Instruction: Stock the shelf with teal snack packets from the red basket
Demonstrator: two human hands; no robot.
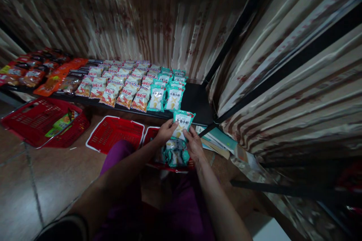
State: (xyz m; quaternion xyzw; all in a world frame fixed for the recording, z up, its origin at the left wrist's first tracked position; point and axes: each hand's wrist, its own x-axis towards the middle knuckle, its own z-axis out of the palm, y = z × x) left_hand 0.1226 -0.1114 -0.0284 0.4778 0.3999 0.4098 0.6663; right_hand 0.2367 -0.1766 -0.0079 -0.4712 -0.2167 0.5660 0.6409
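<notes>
My left hand and right hand are both pinched on one green snack packet, neither nearer. It's just my side of the black shelf, near its right end, long axis running shelfward.

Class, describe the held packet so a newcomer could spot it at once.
Find the black shelf of snack bags. In front of its right end, above a red basket, is the teal-and-white packet; it alone is held, between left hand and right hand.
</notes>
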